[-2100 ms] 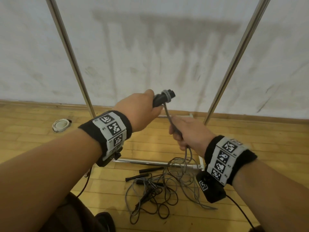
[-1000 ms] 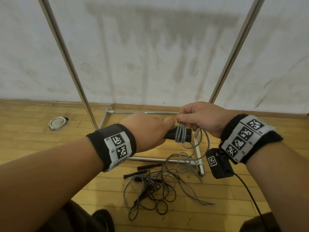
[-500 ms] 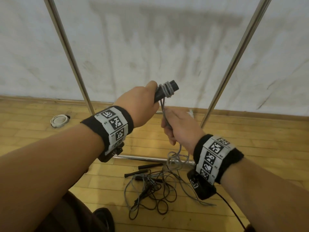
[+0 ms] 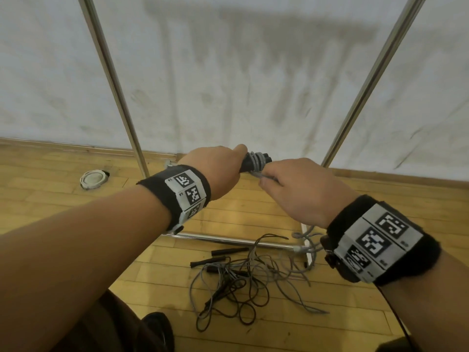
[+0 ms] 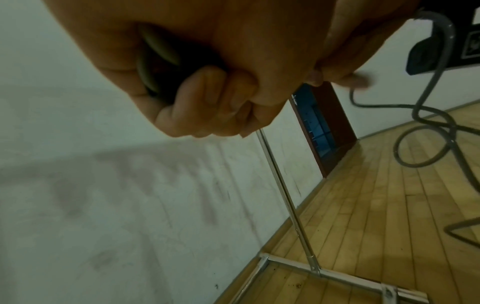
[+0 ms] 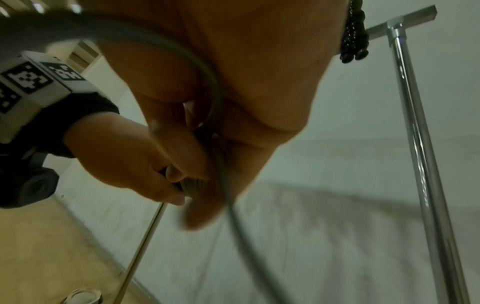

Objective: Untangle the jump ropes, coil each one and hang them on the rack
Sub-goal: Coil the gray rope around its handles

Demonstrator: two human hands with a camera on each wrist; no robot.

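My left hand (image 4: 223, 168) grips a black jump-rope handle (image 4: 264, 156) at chest height, with several turns of grey rope (image 4: 255, 162) wound round its tip. My right hand (image 4: 291, 191) is just right of the handle and pinches the same grey rope (image 6: 217, 98), which runs down through the palm toward the floor. In the left wrist view the left fingers (image 5: 213, 98) curl tightly round the handle. A tangle of grey and dark ropes (image 4: 241, 278) with loose black handles (image 4: 229, 251) lies on the wooden floor below.
The metal rack's two uprights (image 4: 114, 85) (image 4: 368, 80) rise before a white wall, and its base bar (image 4: 228, 240) runs across the floor beside the tangle. A round white thing (image 4: 92, 179) lies at the left. Something dark and knurled (image 6: 354, 37) hangs near the rack's top bar (image 6: 405, 18).
My right hand has come up from below the handle to its right side, carrying the grey rope with it. More turns sit on the handle than two seconds ago.
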